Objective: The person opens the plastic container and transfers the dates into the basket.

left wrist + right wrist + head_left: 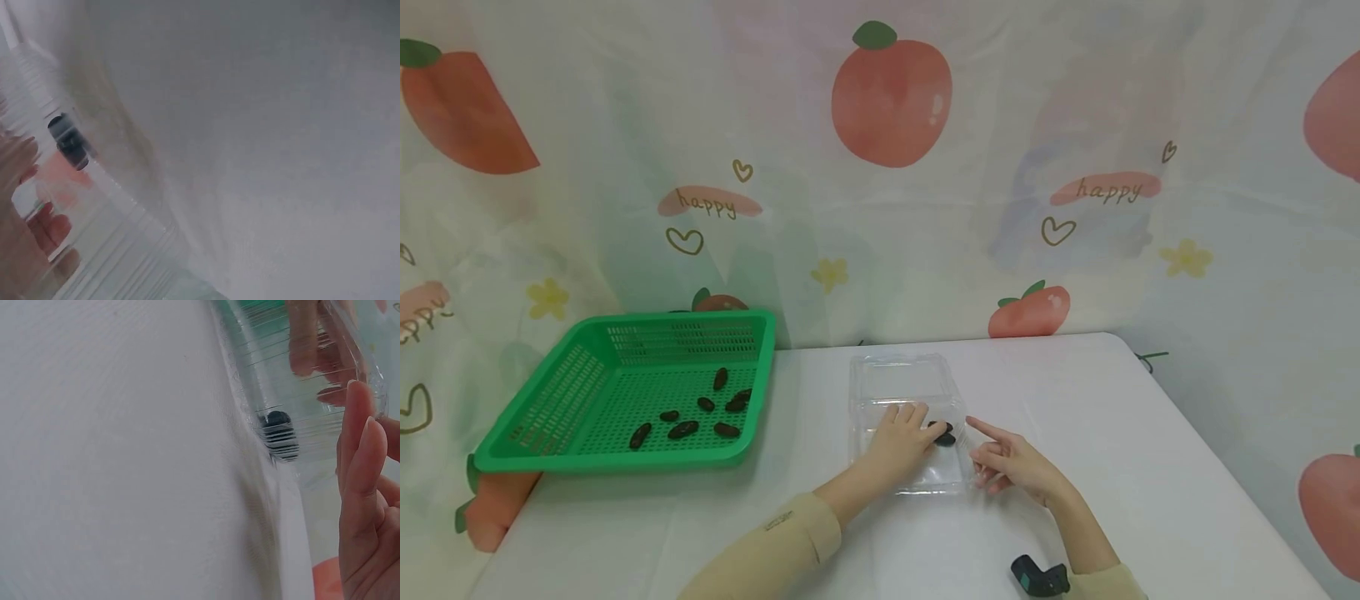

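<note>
A clear plastic clamshell box [901, 379] lies on the white table with its lid folded back. My left hand [897, 442] reaches over the box, fingers spread and grasping nothing. Beside its thumb, small dark oval pieces [945, 439], date-like in shape, lie in the box near the right wall. Through the ribbed plastic, the left wrist view shows a dark piece [70, 144] close to the fingers. My right hand [1009, 462] is at the box's right side, index finger extended towards the wall and the other fingers loosely bent, holding nothing.
A green slotted basket [625, 462] stands at the left with several dark oval pieces [683, 429] scattered on its floor. A black device [1040, 577] is at the right wrist. Behind the table hangs a fruit-patterned cloth [895, 250].
</note>
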A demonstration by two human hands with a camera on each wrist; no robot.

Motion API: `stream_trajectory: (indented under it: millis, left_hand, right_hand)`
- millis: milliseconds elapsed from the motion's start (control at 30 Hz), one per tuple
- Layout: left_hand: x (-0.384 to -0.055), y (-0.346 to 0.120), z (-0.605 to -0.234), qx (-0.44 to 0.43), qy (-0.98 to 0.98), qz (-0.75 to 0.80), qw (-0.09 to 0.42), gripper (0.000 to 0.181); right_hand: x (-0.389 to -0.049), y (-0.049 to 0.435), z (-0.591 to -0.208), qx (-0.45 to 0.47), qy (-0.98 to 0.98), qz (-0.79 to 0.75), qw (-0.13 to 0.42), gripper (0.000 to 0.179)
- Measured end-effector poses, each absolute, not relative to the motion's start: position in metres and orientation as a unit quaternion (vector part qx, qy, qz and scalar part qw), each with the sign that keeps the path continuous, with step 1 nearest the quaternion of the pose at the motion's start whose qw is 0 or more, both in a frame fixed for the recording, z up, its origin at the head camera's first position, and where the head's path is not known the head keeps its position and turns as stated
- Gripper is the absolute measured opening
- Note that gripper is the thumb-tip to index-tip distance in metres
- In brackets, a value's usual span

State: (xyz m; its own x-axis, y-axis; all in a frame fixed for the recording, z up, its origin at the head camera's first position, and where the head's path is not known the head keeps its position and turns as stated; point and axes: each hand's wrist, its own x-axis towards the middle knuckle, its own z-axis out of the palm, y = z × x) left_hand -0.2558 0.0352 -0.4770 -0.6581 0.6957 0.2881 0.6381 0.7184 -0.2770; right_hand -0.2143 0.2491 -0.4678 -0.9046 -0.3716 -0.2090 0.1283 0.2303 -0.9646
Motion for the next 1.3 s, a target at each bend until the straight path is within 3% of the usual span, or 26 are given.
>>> stream_trajectory:
  millis: [233,667,1000,1300]
  left_hand:
    - [-0.258,0.043,-0.487,-0.364,-0.913,0.069,0.172,0.029]
    - [-0.259,0.045,-0.486,-0.354,-0.932,0.046,0.062,0.031]
    - [-0.260,0.049,-0.490,-0.360,-0.928,0.073,0.062,0.046]
    - [-0.260,0.050,-0.489,-0.356,-0.928,0.091,0.062,0.031]
  right_hand:
    - [-0.215,0.249,-0.468,-0.084,0.756,-0.616,0.203,0.070]
    - [-0.215,0.249,-0.469,-0.090,0.749,-0.623,0.205,0.070]
    - [-0.215,0.249,-0.469,-0.089,0.749,-0.624,0.206,0.069]
    - [-0.215,0.249,-0.468,-0.084,0.748,-0.624,0.207,0.070]
